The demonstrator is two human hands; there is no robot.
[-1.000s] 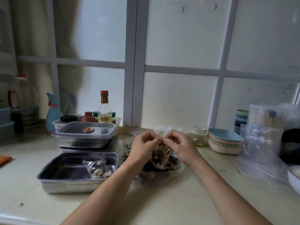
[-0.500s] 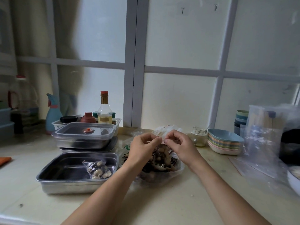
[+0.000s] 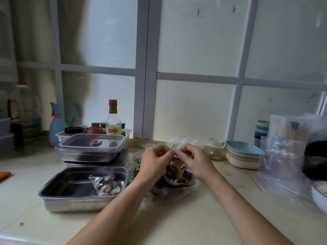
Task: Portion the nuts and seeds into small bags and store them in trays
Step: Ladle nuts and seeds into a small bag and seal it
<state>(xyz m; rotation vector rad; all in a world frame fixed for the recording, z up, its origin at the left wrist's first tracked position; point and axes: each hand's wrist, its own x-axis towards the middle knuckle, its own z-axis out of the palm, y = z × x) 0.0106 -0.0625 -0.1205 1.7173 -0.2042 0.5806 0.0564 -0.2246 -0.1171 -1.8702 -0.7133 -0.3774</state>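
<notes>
Both hands pinch the mouth of the small clear plastic bag of nuts (image 3: 175,167), left hand (image 3: 155,162) and right hand (image 3: 193,160) fingertip to fingertip, above the crumpled clear sack of nuts (image 3: 188,187) at mid bench (image 3: 177,220). Best run the pinch outward along the seal to each corner.

1 head-worn camera looks forward and down, close over the counter (image 3: 177,223), facing the window (image 3: 194,50).
</notes>
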